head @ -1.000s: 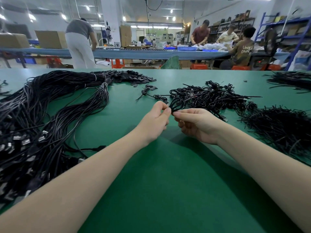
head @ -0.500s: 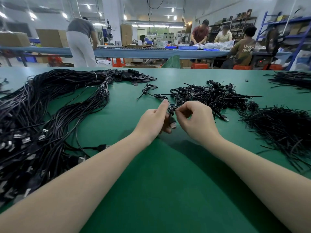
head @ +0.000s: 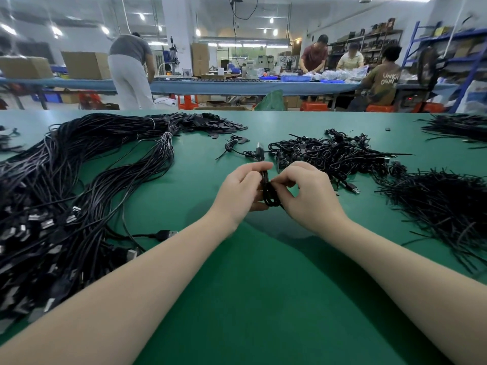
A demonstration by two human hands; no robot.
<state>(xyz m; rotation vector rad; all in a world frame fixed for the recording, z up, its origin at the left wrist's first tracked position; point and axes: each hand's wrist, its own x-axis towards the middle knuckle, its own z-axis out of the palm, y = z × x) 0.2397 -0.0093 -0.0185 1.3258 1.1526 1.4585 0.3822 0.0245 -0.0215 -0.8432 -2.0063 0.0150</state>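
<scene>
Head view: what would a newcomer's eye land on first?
Dead centre, the left hand and right hand grip a small coiled black cable over the green table. A huge bundle of long cables sprawls across the left; a heap of thin black strands lies at right.

Small blk cable coil (head: 269,193), pinched btwn the fingers of both hands.
Thin blk cord wound into a tight, narrow bundle, approx. upright. L fingers (head: 251,172) curl round its left side; R thumb & forefinger (head: 286,179) pinch its right side. Loops bulge out just below the fingertips. One strand runs up past the L fingertips, seemingly to a plug (head: 260,150) w/ metal tip just above them.
</scene>
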